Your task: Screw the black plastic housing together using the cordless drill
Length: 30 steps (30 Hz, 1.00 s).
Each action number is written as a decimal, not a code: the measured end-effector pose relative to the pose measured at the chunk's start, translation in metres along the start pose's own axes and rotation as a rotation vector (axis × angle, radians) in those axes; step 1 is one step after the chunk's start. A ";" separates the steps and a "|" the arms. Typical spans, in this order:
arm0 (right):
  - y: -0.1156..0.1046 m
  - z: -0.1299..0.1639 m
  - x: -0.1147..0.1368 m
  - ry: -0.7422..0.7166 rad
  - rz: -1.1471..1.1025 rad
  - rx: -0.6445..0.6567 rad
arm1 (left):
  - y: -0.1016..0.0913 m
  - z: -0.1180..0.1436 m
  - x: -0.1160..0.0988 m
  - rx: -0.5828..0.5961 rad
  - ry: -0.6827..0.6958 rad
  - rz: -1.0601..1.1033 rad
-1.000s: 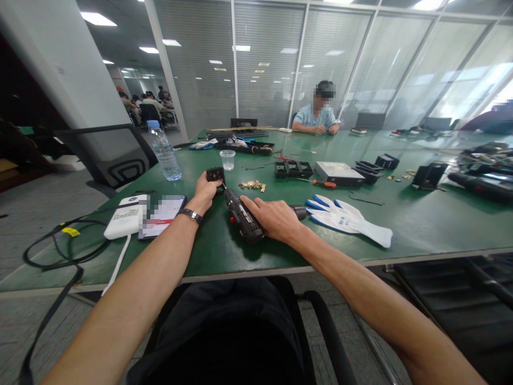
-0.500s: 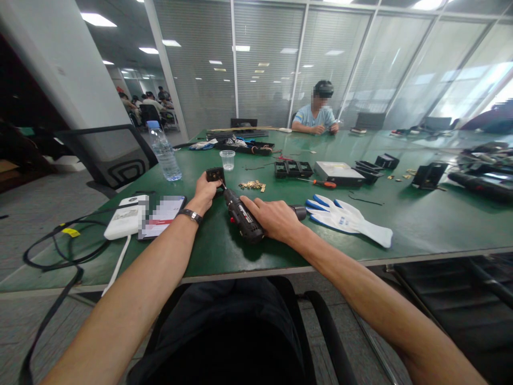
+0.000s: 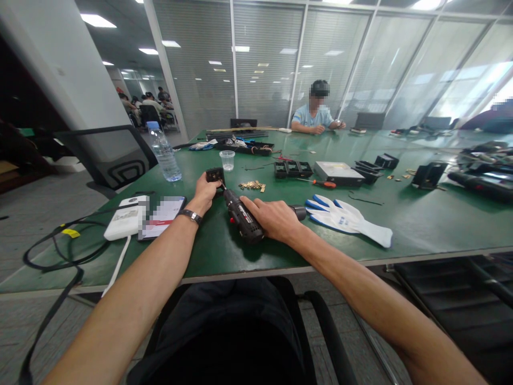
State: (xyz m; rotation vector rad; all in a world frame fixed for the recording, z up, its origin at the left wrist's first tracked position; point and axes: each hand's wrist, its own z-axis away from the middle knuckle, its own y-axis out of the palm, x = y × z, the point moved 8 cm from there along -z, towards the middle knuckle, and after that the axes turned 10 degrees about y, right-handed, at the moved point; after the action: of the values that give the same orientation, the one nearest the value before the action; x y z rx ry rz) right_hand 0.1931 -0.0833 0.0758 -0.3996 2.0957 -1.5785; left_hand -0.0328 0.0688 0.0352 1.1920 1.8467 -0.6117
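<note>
My left hand [image 3: 206, 191] grips a small black plastic block [image 3: 215, 175] just above the table. A black cordless screwdriver [image 3: 242, 216] with a red button is held in my right hand [image 3: 276, 218], its handle pointing right. The tool's bit reaches the near side of the block; whether it sits in a screw is too small to tell. Close beyond the tool lies a heap of small brass-coloured pieces [image 3: 253, 185]. A clear plastic cup [image 3: 227, 160] stands behind the block. To the right of my right hand a white glove with blue edging [image 3: 347, 218] lies flat.
On the left are a water bottle [image 3: 163, 152], a phone [image 3: 162, 218] and a white power bank [image 3: 127, 216] with cables. Black trays [image 3: 293, 169], a metal-topped box [image 3: 339, 172] and an orange-handled screwdriver [image 3: 324, 184] lie beyond the glove. A co-worker [image 3: 315, 115] sits across the table.
My hands, the black block and the cordless screwdriver hold the same position. Across the table, the co-worker's hands have moved farther apart.
</note>
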 end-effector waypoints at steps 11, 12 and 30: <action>0.000 0.000 0.000 0.002 0.006 0.007 | 0.000 0.001 -0.002 -0.003 0.007 -0.013; 0.000 0.000 0.000 -0.002 0.005 0.009 | 0.000 0.001 -0.002 -0.003 0.005 -0.014; 0.000 0.000 0.000 -0.010 0.002 -0.011 | -0.001 -0.001 0.002 0.001 0.004 -0.006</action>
State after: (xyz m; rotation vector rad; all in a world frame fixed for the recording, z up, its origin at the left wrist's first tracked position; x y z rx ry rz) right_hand 0.1929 -0.0837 0.0755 -0.4083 2.0978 -1.5614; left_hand -0.0341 0.0701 0.0338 1.1895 1.8543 -0.6147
